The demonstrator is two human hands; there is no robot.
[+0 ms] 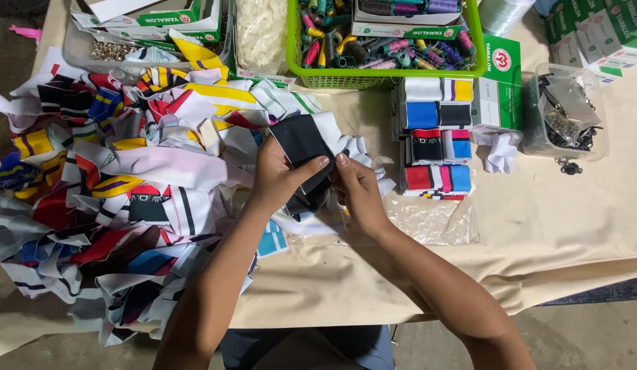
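My left hand (281, 177) and my right hand (356, 188) meet at the middle of the table, both gripping a black piece of fabric (301, 140) with a white edge. The left thumb presses on top of the black piece. The right fingers pinch its right side. A big loose heap of coloured fabric pieces (120, 178) lies just left of my hands. Neat stacks of folded coloured pieces (435, 137) stand to the right of them.
A green basket of thread spools (383, 75) sits at the back. Clear plastic tubs (568, 113) with dark metal parts stand right, another tub (116, 48) back left. Green and white boxes (500, 85) lie near the stacks. A clear plastic bag (435, 219) lies on the beige tablecloth (558, 219).
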